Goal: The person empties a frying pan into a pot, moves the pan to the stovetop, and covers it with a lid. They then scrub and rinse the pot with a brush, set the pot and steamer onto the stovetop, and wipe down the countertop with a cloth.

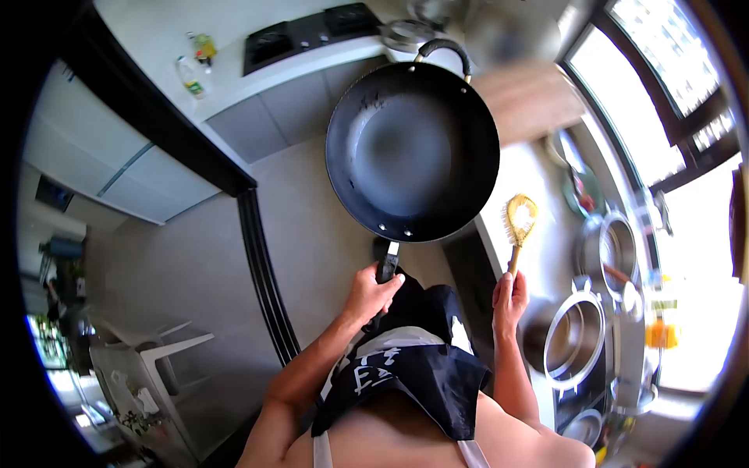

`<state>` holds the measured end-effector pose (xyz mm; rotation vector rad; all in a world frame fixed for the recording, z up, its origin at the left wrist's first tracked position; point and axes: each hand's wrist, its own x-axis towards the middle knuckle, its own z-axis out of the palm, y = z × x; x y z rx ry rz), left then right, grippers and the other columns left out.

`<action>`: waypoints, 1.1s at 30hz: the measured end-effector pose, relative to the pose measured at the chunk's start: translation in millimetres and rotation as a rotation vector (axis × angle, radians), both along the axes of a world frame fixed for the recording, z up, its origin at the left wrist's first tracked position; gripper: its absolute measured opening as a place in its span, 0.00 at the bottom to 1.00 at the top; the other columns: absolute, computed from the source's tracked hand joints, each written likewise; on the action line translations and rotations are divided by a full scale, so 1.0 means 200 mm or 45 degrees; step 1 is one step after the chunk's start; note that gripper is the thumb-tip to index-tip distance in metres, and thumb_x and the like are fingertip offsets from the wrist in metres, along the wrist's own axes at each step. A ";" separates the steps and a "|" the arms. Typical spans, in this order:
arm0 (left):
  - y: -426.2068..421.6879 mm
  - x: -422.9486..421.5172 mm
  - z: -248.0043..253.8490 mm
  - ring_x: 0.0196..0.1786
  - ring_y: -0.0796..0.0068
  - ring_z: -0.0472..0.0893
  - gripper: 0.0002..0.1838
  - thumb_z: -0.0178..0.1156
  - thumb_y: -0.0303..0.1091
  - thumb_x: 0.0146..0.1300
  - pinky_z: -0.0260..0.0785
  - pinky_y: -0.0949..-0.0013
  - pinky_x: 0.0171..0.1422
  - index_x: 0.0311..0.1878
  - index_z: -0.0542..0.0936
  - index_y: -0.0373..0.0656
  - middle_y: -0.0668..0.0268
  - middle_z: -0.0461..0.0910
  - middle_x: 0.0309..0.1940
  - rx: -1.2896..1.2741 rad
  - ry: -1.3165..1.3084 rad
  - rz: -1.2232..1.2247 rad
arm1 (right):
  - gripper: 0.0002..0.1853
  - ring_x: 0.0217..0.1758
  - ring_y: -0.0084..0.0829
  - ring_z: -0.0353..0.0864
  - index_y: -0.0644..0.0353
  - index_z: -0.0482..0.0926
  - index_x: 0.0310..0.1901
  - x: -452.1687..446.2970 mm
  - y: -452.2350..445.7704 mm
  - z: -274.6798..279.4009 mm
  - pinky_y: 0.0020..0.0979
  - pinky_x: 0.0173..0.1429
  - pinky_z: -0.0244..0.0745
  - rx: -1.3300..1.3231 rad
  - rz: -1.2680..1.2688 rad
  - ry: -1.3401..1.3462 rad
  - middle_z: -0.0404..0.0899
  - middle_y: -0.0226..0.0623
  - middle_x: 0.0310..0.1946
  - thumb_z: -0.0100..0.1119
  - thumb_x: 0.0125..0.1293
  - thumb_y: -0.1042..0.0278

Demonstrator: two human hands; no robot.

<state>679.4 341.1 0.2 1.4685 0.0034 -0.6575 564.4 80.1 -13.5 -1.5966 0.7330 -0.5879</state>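
Note:
A large black pan (406,148) is held up in front of me, its dark inside facing the camera. My left hand (373,295) grips its long black handle near my waist. A second, looped handle (445,47) sticks out on the pan's far side. On the right, my right hand (509,300) holds a golden-brown brush or whisk-like tool (521,218) by its thin handle, head upward. The tool and the pan are apart. I wear a black apron (413,374) with white lettering.
Along the right counter stand a steel pot (573,339), another pot (610,246) and a green bowl (583,191). A wooden board (527,101) lies behind the pan. A stove (312,35) and bottles (189,76) are on the far counter; a white chair (168,351) is lower left.

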 end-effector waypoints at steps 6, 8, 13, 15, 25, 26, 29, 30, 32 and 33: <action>0.23 0.90 -0.01 0.14 0.82 0.70 0.11 0.67 0.33 0.63 0.64 0.73 0.19 0.34 0.72 0.42 0.71 0.70 0.17 -0.031 0.269 0.254 | 0.17 0.23 0.12 0.65 0.67 0.77 0.54 1.09 0.09 -0.11 0.17 0.26 0.60 0.113 0.325 0.142 0.69 0.21 0.23 0.56 0.74 0.61; 0.32 1.21 0.05 0.15 0.81 0.70 0.10 0.66 0.32 0.62 0.66 0.71 0.20 0.34 0.73 0.42 0.71 0.70 0.17 -0.053 0.354 0.323 | 0.17 0.23 0.12 0.65 0.67 0.77 0.54 1.42 0.11 -0.06 0.18 0.26 0.60 0.120 0.430 0.117 0.69 0.21 0.23 0.56 0.74 0.61; 0.59 1.98 0.06 0.16 0.80 0.71 0.09 0.67 0.32 0.60 0.67 0.69 0.22 0.32 0.75 0.42 0.72 0.72 0.18 -0.075 0.383 0.472 | 0.15 0.22 0.12 0.64 0.67 0.78 0.51 2.04 0.17 0.02 0.18 0.25 0.59 0.020 0.477 0.168 0.69 0.21 0.22 0.56 0.73 0.61; 0.69 2.32 0.06 0.17 0.81 0.71 0.09 0.66 0.32 0.60 0.69 0.69 0.21 0.31 0.75 0.42 0.72 0.71 0.17 -0.058 0.332 0.488 | 0.15 0.22 0.12 0.64 0.67 0.78 0.49 2.21 0.19 0.01 0.19 0.25 0.59 0.004 0.460 0.182 0.68 0.21 0.21 0.56 0.73 0.62; 1.11 4.34 -0.18 0.17 0.80 0.71 0.10 0.65 0.29 0.60 0.67 0.69 0.22 0.26 0.73 0.45 0.73 0.70 0.17 -0.096 0.307 0.473 | 0.10 0.17 0.11 0.63 0.62 0.78 0.42 2.82 0.62 -0.23 0.17 0.20 0.55 -0.106 -0.010 0.238 0.67 0.20 0.18 0.55 0.74 0.63; 1.13 4.47 -0.20 0.18 0.81 0.70 0.12 0.65 0.31 0.60 0.65 0.70 0.23 0.26 0.71 0.47 0.74 0.70 0.17 -0.075 0.279 0.456 | 0.10 0.16 0.11 0.63 0.63 0.78 0.44 2.84 0.65 -0.28 0.17 0.20 0.54 -0.231 -0.053 0.294 0.67 0.20 0.18 0.55 0.74 0.64; 1.19 4.76 -0.28 0.18 0.83 0.69 0.12 0.66 0.32 0.60 0.65 0.71 0.24 0.26 0.71 0.50 0.77 0.69 0.17 -0.060 0.245 0.414 | 0.10 0.16 0.11 0.62 0.63 0.78 0.45 2.97 0.82 -0.15 0.17 0.20 0.55 -0.103 -0.148 0.302 0.67 0.20 0.18 0.55 0.74 0.64; 1.20 4.81 -0.27 0.18 0.84 0.69 0.12 0.65 0.32 0.60 0.65 0.72 0.24 0.26 0.71 0.50 0.77 0.69 0.17 -0.070 0.264 0.420 | 0.10 0.16 0.11 0.62 0.63 0.78 0.45 3.00 0.86 -0.10 0.17 0.20 0.55 -0.067 -0.135 0.320 0.67 0.20 0.18 0.55 0.74 0.64; 1.21 4.92 -0.29 0.18 0.82 0.70 0.10 0.65 0.31 0.60 0.66 0.72 0.23 0.28 0.72 0.49 0.76 0.70 0.17 -0.114 0.303 0.427 | 0.10 0.17 0.11 0.63 0.63 0.78 0.46 3.07 0.90 -0.08 0.17 0.20 0.55 -0.065 -0.162 0.347 0.67 0.20 0.18 0.55 0.74 0.64; 1.21 4.95 -0.29 0.18 0.81 0.70 0.09 0.65 0.31 0.59 0.66 0.71 0.23 0.29 0.73 0.47 0.74 0.70 0.17 -0.138 0.324 0.429 | 0.11 0.17 0.11 0.63 0.64 0.79 0.47 3.10 0.91 -0.05 0.17 0.21 0.56 -0.059 -0.169 0.363 0.68 0.20 0.19 0.55 0.73 0.64</action>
